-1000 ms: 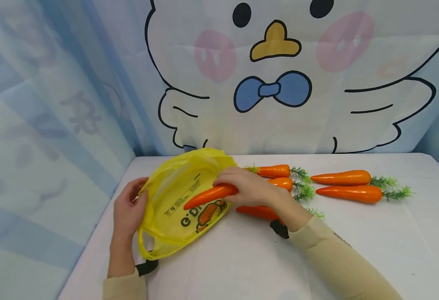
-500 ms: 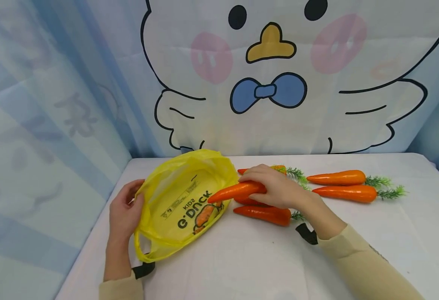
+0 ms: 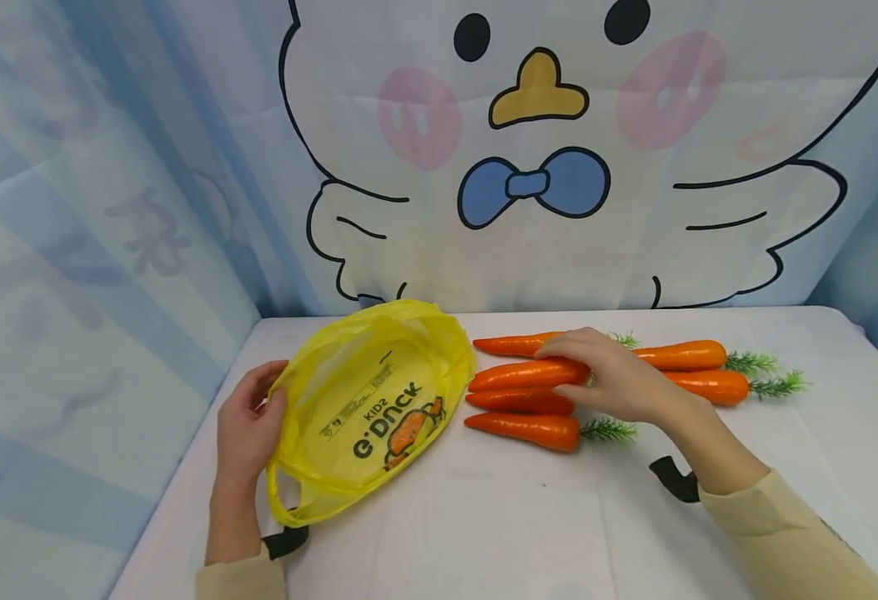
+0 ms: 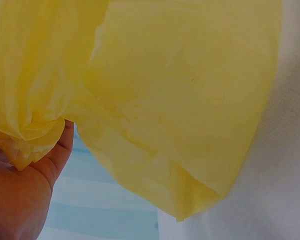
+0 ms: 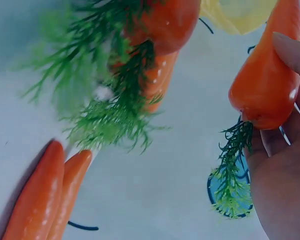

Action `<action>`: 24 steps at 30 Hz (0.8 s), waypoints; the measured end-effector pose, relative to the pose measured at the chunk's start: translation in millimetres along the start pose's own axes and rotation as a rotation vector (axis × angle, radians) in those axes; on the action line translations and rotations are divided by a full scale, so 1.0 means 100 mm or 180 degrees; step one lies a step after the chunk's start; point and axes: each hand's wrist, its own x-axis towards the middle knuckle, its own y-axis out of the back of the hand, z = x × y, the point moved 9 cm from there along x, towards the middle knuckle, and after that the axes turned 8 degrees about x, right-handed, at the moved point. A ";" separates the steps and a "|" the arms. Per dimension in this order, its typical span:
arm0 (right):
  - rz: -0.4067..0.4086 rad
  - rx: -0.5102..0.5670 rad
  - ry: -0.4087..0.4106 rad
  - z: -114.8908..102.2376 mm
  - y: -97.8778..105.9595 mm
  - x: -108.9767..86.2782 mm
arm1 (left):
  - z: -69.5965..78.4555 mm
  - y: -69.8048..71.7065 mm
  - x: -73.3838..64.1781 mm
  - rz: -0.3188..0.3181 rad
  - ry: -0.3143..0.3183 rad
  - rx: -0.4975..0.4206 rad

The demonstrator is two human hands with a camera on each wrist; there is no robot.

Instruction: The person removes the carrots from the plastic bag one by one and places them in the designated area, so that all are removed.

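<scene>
My left hand pinches the rim of a yellow plastic bag, holding its mouth open toward me. Printed letters and a carrot picture show on the bag. In the left wrist view, bunched film of the bag gathers at the hand. My right hand holds an orange carrot with thumb and fingers around its thick end. Its green top hangs down in the right wrist view, below the carrot. Beside it lie a rear carrot, a darker carrot and a front carrot.
Farther right, a pair of carrots, an upper one and a lower one, lie side by side with green tops pointing right. A white cloth covers the table. A cartoon-printed curtain hangs behind it.
My right hand has carried the carrot from over the bag's mouth rightward to the row of carrots. The left hand keeps its grip on the bag.
</scene>
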 end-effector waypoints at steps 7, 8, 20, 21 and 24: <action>0.0148 -0.0033 -0.0020 0.12 0.16 -0.20 | 0.00 0.00 0.00 0.0009 0.0000 0.0031; 0.0177 -0.0043 -0.0008 0.13 0.19 -0.23 | 0.00 0.00 0.00 0.0012 0.0001 0.0033; 0.0435 -0.0284 0.0044 0.28 0.37 -0.53 | -0.02 -0.01 0.00 0.0007 0.0038 0.0060; 0.0460 -0.0320 0.0057 0.29 0.38 -0.56 | -0.02 -0.01 0.00 0.0010 0.0035 0.0063; 0.0562 -0.0426 0.0119 0.33 0.43 -0.64 | -0.02 -0.02 0.00 0.0011 0.0030 0.0064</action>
